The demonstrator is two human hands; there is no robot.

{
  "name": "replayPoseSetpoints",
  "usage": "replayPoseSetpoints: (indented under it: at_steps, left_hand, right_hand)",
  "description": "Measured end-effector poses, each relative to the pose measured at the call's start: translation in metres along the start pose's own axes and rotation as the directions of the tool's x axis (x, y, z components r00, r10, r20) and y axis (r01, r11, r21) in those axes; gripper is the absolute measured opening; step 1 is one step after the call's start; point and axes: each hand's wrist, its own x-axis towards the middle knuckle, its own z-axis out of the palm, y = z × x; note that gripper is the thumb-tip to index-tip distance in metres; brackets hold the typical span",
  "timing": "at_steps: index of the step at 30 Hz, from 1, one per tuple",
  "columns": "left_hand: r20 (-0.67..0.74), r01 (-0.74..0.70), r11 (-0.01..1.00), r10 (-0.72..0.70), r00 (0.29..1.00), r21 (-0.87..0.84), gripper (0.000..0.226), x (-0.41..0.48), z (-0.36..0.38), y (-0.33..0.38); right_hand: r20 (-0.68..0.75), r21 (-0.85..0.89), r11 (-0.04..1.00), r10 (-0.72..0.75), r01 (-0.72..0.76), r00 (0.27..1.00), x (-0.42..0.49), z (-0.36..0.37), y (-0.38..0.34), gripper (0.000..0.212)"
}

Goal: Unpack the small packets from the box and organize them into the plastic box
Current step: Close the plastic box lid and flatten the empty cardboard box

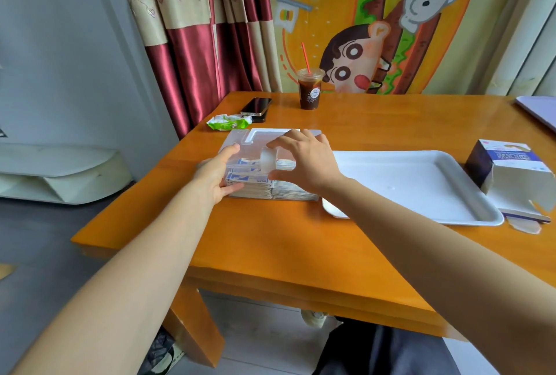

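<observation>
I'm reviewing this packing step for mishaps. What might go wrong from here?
1. The right hand pinches a clear round piece by the fingertips above the plastic box; it may slip and drop among the packets.
2. The packets fill the box almost to its top, so the lid lying behind may not seat.
3. The left hand only rests against the box's end, so a push could slide it.

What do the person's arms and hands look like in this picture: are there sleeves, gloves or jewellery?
The left hand and right hand are ungloved, with no rings, watch or bracelet visible. The arms behind them are uncovered too, with no sleeves in view.
</observation>
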Motion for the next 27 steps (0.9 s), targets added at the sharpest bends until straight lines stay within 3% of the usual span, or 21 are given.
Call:
replayPoseSetpoints:
  at_steps: [5,13,16,18,19,21,23,24,25,27]
  left_hand:
    - [-0.013,-0.009,1.000,0.009,1.000,0.026,0.033,0.016,0.011,0.005]
    - [-0.028,-0.051,0.997,0.053,0.998,0.063,0.031,0.023,0.021,0.008]
    - [-0.129,-0.161,0.968,0.188,0.974,0.193,0.041,0.023,0.023,0.002]
    - [-0.238,-0.318,0.835,0.455,0.858,0.449,0.047,0.014,0.025,-0.005]
    - [-0.219,-0.453,0.713,0.635,0.741,0.535,0.042,0.005,0.030,-0.008]
    - [0.009,-0.740,0.410,0.872,0.490,0.533,0.024,-0.022,0.045,-0.012]
    - [0.344,-0.871,0.181,0.867,0.360,0.456,0.010,-0.046,0.067,-0.023]
    - [0.492,-0.893,0.100,0.805,0.332,0.439,0.008,-0.057,0.079,-0.031]
    - [0.600,-0.905,0.058,0.730,0.326,0.420,0.010,-0.065,0.091,-0.043]
    - [0.746,-0.894,0.025,0.542,0.388,0.447,0.027,-0.072,0.109,-0.063]
  right_hand:
    - [0.000,-0.020,0.999,0.030,-0.030,1.000,0.013,0.006,0.006,0.053]
    - [-0.052,-0.025,1.000,0.014,-0.015,0.999,0.019,0.015,0.016,0.051]
    - [-0.008,0.228,0.974,0.014,-0.012,1.000,0.012,0.007,0.026,0.048]
    - [-0.008,0.378,0.925,0.046,-0.040,0.999,0.004,-0.004,0.034,0.044]
    - [-0.018,0.370,0.927,0.080,-0.067,0.997,-0.004,-0.011,0.039,0.041]
    - [0.012,0.327,0.934,0.151,-0.146,0.989,-0.021,-0.024,0.053,0.034]
    - [0.056,0.315,0.921,0.222,-0.229,0.973,-0.046,-0.037,0.066,0.026]
    - [0.048,0.293,0.918,0.265,-0.267,0.963,-0.059,-0.042,0.073,0.025]
    - [0.038,0.271,0.909,0.318,-0.316,0.947,-0.074,-0.047,0.081,0.024]
    - [0.079,0.207,0.884,0.411,-0.419,0.908,-0.094,-0.051,0.093,0.026]
